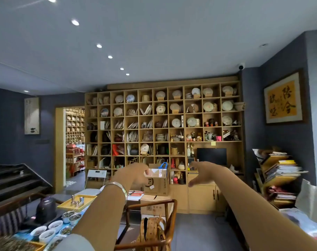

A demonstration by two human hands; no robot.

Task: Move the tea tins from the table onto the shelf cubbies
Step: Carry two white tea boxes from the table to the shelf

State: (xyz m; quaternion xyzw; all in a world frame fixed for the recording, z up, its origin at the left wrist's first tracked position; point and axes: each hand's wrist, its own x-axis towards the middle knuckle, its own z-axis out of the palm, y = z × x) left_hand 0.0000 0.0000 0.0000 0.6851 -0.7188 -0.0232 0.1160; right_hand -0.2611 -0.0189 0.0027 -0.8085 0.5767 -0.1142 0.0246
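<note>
Both hands (134, 175) (202, 173) reach out empty, fingers spread, tins (77, 200) on tray (63, 205) lower left.

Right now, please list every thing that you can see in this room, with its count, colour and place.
shelf: one, light wood, back wall, cubbies mostly full
tins: a few, metallic, on the tray
tray: one, yellow, on the table at left
bowls: several, white, holding tea leaves, lower left
kettle: one, dark, left of the tray
box: one, brown cardboard, centre
chair: one, brown wood, bottom centre
monitor: one, black, in the shelf
left hand: empty, raised
right hand: empty, open, raised
</note>
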